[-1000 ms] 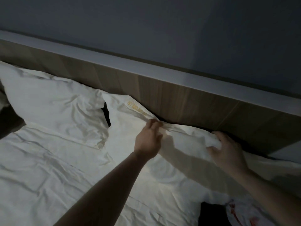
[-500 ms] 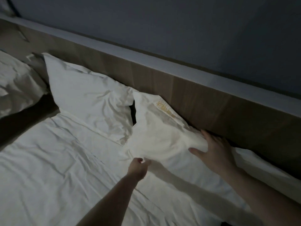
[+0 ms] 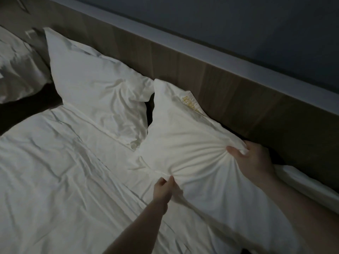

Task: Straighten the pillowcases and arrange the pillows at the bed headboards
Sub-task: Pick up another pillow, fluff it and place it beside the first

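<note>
A white pillow with gold lettering lies against the wooden headboard. My right hand grips a bunch of its pillowcase at the far edge, and creases fan out from that grip. My left hand pinches the near edge of the same pillowcase between thumb and fingers. A second white pillow leans on the headboard to the left, its case crumpled at the right end. A dark gap separates the two pillows.
A wrinkled white sheet covers the mattress in front of the pillows. Another pillow or bedding lies at the far left beyond a dark gap. A grey wall rises above the headboard.
My left hand moved from the pillow's top edge down to its near edge and pinched the case. My right hand closed on the far edge, bunching the fabric. The view shifted left.
</note>
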